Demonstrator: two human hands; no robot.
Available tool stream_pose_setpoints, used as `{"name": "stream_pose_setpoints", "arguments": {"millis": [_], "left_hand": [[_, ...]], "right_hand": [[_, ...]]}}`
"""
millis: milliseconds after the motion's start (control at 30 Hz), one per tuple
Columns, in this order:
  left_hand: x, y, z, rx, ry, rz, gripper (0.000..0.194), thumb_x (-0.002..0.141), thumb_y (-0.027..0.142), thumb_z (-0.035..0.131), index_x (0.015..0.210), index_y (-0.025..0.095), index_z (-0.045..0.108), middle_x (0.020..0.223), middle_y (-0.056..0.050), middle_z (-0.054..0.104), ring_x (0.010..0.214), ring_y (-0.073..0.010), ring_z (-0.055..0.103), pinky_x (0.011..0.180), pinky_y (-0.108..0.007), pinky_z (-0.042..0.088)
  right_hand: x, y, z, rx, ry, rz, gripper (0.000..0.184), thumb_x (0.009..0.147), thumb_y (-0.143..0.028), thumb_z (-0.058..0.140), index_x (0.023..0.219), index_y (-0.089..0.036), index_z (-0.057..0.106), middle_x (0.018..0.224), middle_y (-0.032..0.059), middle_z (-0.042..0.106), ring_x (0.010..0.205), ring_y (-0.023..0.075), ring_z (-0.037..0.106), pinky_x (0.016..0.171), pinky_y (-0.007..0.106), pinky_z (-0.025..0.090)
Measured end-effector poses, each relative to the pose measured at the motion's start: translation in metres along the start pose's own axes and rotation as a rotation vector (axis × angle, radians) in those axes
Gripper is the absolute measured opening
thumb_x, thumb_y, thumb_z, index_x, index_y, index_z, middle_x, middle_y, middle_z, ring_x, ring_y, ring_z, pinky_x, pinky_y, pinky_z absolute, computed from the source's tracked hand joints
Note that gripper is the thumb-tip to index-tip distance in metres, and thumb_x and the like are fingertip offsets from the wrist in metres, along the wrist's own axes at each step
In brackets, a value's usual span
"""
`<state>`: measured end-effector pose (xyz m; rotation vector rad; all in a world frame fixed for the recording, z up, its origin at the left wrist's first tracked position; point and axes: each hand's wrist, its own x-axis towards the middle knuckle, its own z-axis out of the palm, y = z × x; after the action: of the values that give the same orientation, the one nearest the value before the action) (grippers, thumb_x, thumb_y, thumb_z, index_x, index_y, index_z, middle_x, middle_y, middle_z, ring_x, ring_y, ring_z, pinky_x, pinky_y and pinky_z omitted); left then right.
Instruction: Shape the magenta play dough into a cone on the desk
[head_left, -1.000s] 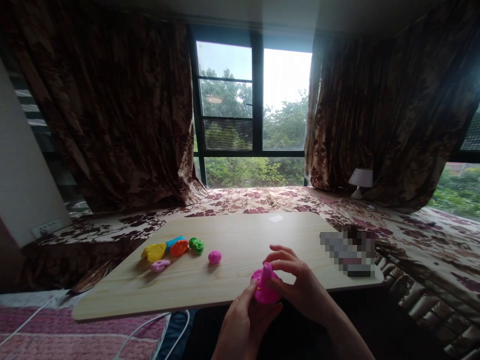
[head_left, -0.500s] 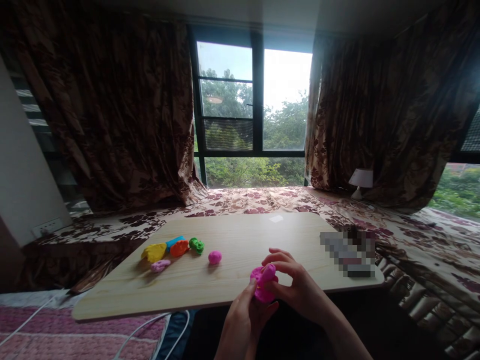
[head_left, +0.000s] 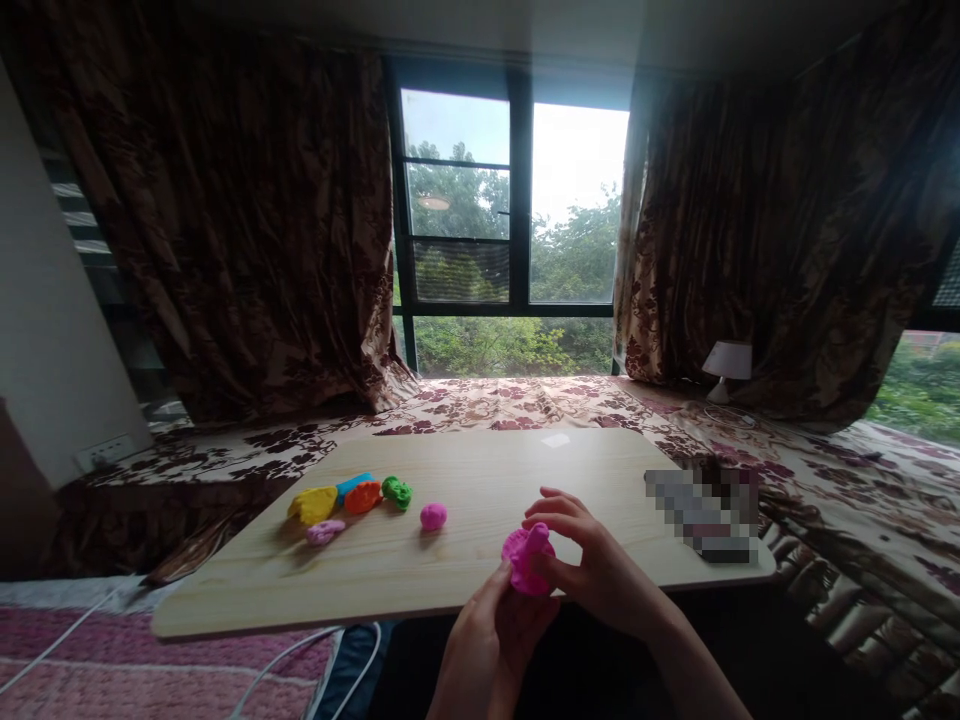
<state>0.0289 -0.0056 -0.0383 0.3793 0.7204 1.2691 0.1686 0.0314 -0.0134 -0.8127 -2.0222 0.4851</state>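
Observation:
A bright pink piece of modelling clay [head_left: 523, 562], roundish with a raised lump on top, is held above the near edge of the table. My left hand [head_left: 491, 625] cups it from below and the left, thumb against its side. On the right, my right hand [head_left: 581, 550] presses its thumb on the clay while its other fingers arch over, partly apart. A small pink clay ball [head_left: 433, 517] lies on the table to the left of my hands. Beyond it are green clay [head_left: 397, 492], orange clay [head_left: 363, 497], blue clay [head_left: 352, 485], yellow clay [head_left: 313, 505] and pale pink clay [head_left: 325, 532].
The pale wooden table [head_left: 465, 570] has rounded corners. A blurred-out object [head_left: 705, 520] lies at its right end. White cables [head_left: 367, 665] hang below the front edge at left. A small lamp [head_left: 727, 365] stands on the cloth-covered sill [head_left: 510, 400] behind.
The lump on the held pink clay now looks narrower and more upright. My right fingers have lifted slightly. The whole view has shifted a little.

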Motion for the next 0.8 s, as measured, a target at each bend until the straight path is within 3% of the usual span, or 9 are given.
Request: {"name": "stream_pose_setpoints", "arguments": {"millis": [100, 267, 400, 600, 800], "left_hand": [[0.001, -0.004, -0.002, -0.038, -0.013, 0.054, 0.032, 0.081, 0.015, 0.057, 0.112, 0.008, 0.056, 0.104, -0.016, 0.068, 0.091, -0.0239, 0.066, 0.092, -0.044, 0.046], [0.005, -0.002, 0.000, -0.068, 0.041, -0.001, 0.027, 0.083, 0.014, 0.052, 0.109, 0.006, 0.057, 0.096, -0.016, 0.071, 0.087, -0.0235, 0.068, 0.091, -0.043, 0.048], [0.008, 0.003, 0.003, -0.076, 0.078, -0.029, 0.029, 0.085, 0.012, 0.049, 0.112, 0.006, 0.055, 0.092, -0.015, 0.072, 0.082, -0.0214, 0.069, 0.086, -0.040, 0.051], [0.004, 0.007, 0.004, -0.068, 0.074, -0.052, 0.028, 0.085, 0.016, 0.050, 0.112, 0.009, 0.057, 0.099, -0.014, 0.071, 0.080, -0.0202, 0.069, 0.082, -0.038, 0.053], [0.002, 0.002, 0.005, -0.068, 0.032, 0.009, 0.026, 0.085, 0.014, 0.050, 0.109, 0.008, 0.058, 0.101, -0.014, 0.070, 0.088, -0.0226, 0.068, 0.090, -0.043, 0.049]], "right_hand": [[0.000, 0.002, 0.005, -0.041, 0.056, 0.022, 0.020, 0.074, -0.017, 0.068, 0.092, -0.024, 0.066, 0.101, 0.0032, 0.061, 0.121, 0.0217, 0.039, 0.104, 0.038, 0.033], [0.003, -0.002, 0.003, -0.020, 0.007, -0.009, 0.013, 0.078, -0.011, 0.062, 0.084, -0.022, 0.065, 0.093, 0.0010, 0.063, 0.115, 0.0177, 0.045, 0.107, 0.034, 0.029], [0.006, -0.003, 0.005, -0.023, -0.006, -0.026, 0.012, 0.078, -0.011, 0.062, 0.084, -0.022, 0.064, 0.092, 0.0009, 0.063, 0.109, 0.0171, 0.049, 0.107, 0.035, 0.028], [0.005, 0.000, 0.003, -0.035, -0.012, -0.027, 0.013, 0.075, -0.011, 0.065, 0.081, -0.022, 0.064, 0.094, 0.0007, 0.063, 0.118, 0.0186, 0.042, 0.106, 0.034, 0.030], [0.007, 0.002, 0.001, -0.029, -0.081, -0.054, 0.015, 0.076, -0.010, 0.063, 0.084, -0.022, 0.065, 0.094, 0.0008, 0.063, 0.116, 0.0177, 0.045, 0.106, 0.034, 0.030]]}}
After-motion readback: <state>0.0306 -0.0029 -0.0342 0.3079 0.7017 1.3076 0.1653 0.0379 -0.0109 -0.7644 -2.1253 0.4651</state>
